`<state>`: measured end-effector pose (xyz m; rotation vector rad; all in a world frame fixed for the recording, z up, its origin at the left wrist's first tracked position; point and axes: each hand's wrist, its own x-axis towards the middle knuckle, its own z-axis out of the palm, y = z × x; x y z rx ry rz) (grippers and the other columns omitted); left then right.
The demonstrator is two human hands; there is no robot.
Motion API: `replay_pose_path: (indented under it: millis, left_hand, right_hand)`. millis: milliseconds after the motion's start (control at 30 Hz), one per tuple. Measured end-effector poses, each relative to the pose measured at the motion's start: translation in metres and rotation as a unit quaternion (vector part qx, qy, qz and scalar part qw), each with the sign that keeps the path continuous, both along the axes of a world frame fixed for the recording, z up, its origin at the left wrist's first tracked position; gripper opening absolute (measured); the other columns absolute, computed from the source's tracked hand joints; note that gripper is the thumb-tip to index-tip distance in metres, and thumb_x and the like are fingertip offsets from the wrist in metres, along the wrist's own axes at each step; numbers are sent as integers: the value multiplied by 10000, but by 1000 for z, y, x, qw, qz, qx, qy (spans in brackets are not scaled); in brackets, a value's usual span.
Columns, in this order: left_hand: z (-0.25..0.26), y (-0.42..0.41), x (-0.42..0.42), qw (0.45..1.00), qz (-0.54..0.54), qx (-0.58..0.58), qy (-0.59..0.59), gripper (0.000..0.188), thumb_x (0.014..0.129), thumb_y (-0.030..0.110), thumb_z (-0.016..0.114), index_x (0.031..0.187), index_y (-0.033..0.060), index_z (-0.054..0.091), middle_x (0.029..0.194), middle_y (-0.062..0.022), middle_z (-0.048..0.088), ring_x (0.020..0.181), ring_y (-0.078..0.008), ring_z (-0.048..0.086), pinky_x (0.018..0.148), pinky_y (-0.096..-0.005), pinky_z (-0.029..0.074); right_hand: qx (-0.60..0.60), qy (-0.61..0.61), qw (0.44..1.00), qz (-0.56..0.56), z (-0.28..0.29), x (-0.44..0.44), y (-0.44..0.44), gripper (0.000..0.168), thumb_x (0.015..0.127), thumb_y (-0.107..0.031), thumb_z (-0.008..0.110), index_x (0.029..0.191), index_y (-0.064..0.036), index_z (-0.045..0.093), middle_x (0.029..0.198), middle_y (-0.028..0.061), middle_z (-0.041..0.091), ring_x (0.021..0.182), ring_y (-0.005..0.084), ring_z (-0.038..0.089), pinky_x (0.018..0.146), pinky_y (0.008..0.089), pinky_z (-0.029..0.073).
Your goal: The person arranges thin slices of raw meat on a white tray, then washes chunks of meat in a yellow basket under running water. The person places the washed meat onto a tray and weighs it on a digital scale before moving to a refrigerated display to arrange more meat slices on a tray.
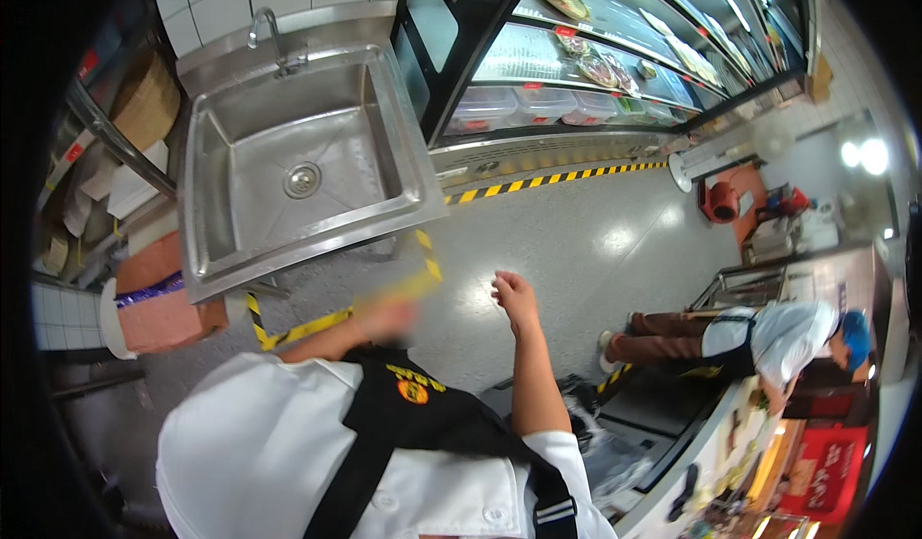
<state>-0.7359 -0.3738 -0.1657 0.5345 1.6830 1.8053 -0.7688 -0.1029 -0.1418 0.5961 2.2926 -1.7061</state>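
Note:
My left hand (389, 317) is in front of my black apron (410, 409), low and left of centre. It is strongly blurred, so its fingers and anything in them cannot be made out. To its right, my right hand (514, 294) is raised over the grey floor (576, 251), fingers loosely curled, with nothing seen in it. Both hands are apart from the stainless steel sink (425, 200), which stands at the upper left. The sink basin holds nothing, and its faucet (266, 31) is at the back.
A glass-fronted display fridge (547, 139) with trays and plastic boxes stands beyond the sink. Shelving with a woven basket (148, 100) is at the left. At the right, a person in a blue cap (856, 341) leans over a counter (691, 460). Striped tape (533, 182) marks the floor.

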Motion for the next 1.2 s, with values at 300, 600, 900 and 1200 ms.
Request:
replay_pose_path:
  millis: [300, 600, 900, 1200]
  left_hand:
    - [27, 48, -117, 979, 91, -147, 108, 180, 783, 199, 485, 892, 59, 520, 782, -30, 502, 717, -129, 468, 666, -274, 403]
    - [-43, 129, -131, 911, 291, -293, 15, 256, 796, 258, 469, 965, 71, 518, 884, -69, 525, 820, -181, 501, 751, -297, 399]
    - [-35, 235, -175, 864, 398, -300, -73, 204, 785, 210, 470, 914, 61, 521, 822, -75, 533, 771, -193, 518, 695, -309, 409]
    - [-142, 234, -271, 798, 528, 33, -287, 268, 736, 69, 527, 1001, 42, 492, 828, -13, 530, 749, -89, 496, 690, -217, 418]
  right_hand:
    - [-89, -111, 990, -10, -57, -286, 60, 334, 778, -267, 499, 1080, -134, 448, 843, 4, 519, 657, 121, 490, 547, 253, 401]
    - [-22, -164, 985, -39, -171, -527, 83, 388, 745, -312, 549, 1057, -120, 418, 789, 63, 468, 611, 163, 464, 477, 319, 387]
    - [80, -105, 990, -38, -191, -570, 84, 484, 561, -276, 716, 931, -32, 522, 746, 84, 546, 630, 179, 523, 590, 321, 428]
    - [-442, 3, 892, -93, -168, -578, 98, 167, 709, -78, 535, 872, -48, 516, 811, 66, 548, 711, 167, 536, 584, 261, 450]
